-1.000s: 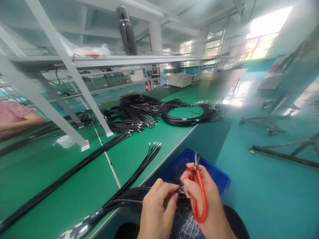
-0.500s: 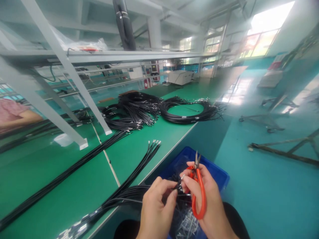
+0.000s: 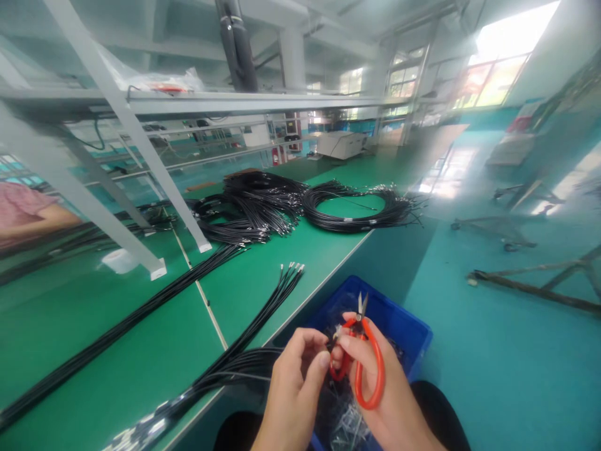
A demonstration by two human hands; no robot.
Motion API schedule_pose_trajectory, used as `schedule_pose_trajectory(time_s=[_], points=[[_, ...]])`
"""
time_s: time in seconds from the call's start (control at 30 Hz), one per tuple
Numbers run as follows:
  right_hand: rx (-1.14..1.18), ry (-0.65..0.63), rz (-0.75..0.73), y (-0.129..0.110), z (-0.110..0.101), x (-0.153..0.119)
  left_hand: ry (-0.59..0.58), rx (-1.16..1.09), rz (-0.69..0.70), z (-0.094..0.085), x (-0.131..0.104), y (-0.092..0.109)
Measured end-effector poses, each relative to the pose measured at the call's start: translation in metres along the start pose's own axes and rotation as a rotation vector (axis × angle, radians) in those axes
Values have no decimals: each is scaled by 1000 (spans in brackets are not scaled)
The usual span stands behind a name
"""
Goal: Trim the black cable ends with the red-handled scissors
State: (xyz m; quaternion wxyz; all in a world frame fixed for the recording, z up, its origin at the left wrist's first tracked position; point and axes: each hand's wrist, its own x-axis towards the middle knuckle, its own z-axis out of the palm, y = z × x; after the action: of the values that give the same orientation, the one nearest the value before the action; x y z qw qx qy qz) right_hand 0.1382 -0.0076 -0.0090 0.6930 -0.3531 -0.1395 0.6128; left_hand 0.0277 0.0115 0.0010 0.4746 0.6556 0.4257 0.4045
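Observation:
My right hand (image 3: pixel 382 376) is closed round red-handled scissors (image 3: pixel 375 369), whose short blades point up and away from me, spread slightly apart. Its thumb and finger also pinch at a small pale piece near the cable end. Beside it, my left hand (image 3: pixel 298 382) is closed on the end of a black cable, mostly hidden by the fingers. A bundle of black cables (image 3: pixel 235 363) runs from the green bench to the left hand. Other cables (image 3: pixel 277 291) with silvery tips lie on the bench just beyond.
Below my hands stands a blue bin (image 3: pixel 408 326) holding clear plastic scraps (image 3: pixel 350 423). Coiled black cables (image 3: pixel 352 222) lie farther along the green bench (image 3: pixel 253 275). White shelf posts (image 3: pixel 159 181) rise at left, and a person's arm (image 3: pixel 51 216) shows behind them.
The scissors have tilted and shifted left and slightly down in my right hand, their blades now spread wider. My hands have drawn closer together at the cable end.

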Motion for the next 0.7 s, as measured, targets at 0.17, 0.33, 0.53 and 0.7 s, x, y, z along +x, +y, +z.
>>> schedule_pose_trajectory(time_s=[0.17,0.33,0.53,0.7], points=[[-102,46,-56,1,13,-6,79,-1,15,4,6,10],[-94,26,-48,-4,15,-5,-71,-367,-135,-3,17,11],[-30,-51,-6,-2,5,-4,-109,-562,-200,-10,17,14],[-10,-44,17,-2,6,-4,-138,-547,-184,-6,18,10]])
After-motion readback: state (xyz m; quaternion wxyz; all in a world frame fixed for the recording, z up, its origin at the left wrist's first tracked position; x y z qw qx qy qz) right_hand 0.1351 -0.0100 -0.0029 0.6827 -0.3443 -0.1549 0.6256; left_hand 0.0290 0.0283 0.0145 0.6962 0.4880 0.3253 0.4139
